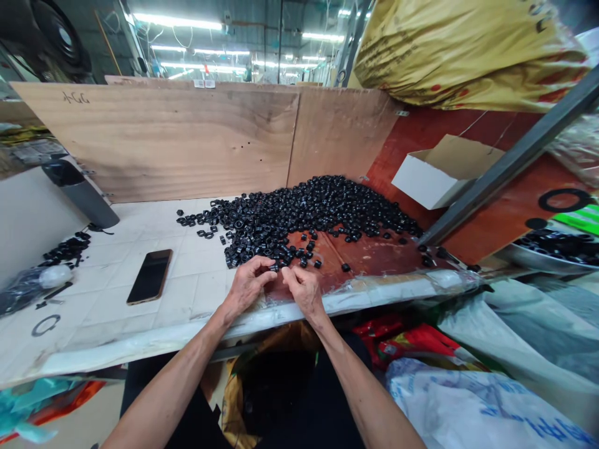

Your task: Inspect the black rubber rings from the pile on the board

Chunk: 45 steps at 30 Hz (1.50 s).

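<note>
A wide heap of small black ring-shaped parts (pixel 304 212), some looking like hex nuts, spreads over the bench in front of me. At the heap's near edge, my left hand (pixel 249 284) pinches a small black part (pixel 274 266) between thumb and fingers. Close beside it, my right hand (pixel 302 288) has its thumb and fingertips pressed together; whatever they hold is too small or hidden to make out. Loose black parts (pixel 345 267) lie on the red-brown sheet to the right of my hands.
A phone (pixel 150 277) lies on the bench at left, with a dark bottle (pixel 82 192) behind it. Wooden boards (pixel 196 143) wall off the back. A white carton (pixel 423 181) hangs at right by a slanted metal bar (pixel 510 159). An open yellow sack (pixel 233 399) sits below the bench edge.
</note>
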{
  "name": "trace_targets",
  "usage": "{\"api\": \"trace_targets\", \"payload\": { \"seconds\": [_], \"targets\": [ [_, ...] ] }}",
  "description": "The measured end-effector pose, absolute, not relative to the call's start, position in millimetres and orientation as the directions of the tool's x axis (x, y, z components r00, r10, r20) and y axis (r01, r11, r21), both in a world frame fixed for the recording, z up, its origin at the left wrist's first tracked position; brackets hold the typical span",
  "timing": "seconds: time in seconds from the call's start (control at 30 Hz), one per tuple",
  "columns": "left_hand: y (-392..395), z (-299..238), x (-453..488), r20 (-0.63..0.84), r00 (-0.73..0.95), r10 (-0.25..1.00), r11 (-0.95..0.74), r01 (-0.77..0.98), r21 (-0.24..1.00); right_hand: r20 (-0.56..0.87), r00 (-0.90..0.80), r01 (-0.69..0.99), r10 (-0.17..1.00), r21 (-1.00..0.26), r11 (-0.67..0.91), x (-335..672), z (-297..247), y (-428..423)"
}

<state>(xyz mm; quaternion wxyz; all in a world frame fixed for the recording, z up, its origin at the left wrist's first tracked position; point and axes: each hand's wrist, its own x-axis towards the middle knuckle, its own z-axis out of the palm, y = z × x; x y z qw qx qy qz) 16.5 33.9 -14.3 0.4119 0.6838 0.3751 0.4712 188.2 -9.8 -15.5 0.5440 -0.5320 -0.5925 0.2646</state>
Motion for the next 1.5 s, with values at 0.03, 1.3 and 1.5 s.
{"api": "trace_targets", "payload": {
  "seconds": [0.03, 1.3, 1.5],
  "targets": [
    [33.8, -14.3, 16.3, 0.335, 0.272, 0.902, -0.379, 0.127, 0.917, 0.379, 0.160, 0.324, 0.911, -0.892, 0.314, 188.2, -16.4, -9.4],
    [39.0, -26.1, 32.9, 0.310, 0.277, 0.910, -0.396, 0.801, 0.449, 0.454, -0.018, 0.840, 0.891, -0.477, 0.260, 194.3, -44.4, 30.1],
    [38.2, -31.1, 29.6, 0.318, 0.331, 0.888, -0.454, 0.739, 0.498, 0.441, -0.080, 0.866, 0.894, -0.414, 0.282, 195.2, -45.2, 25.0]
  ]
}}
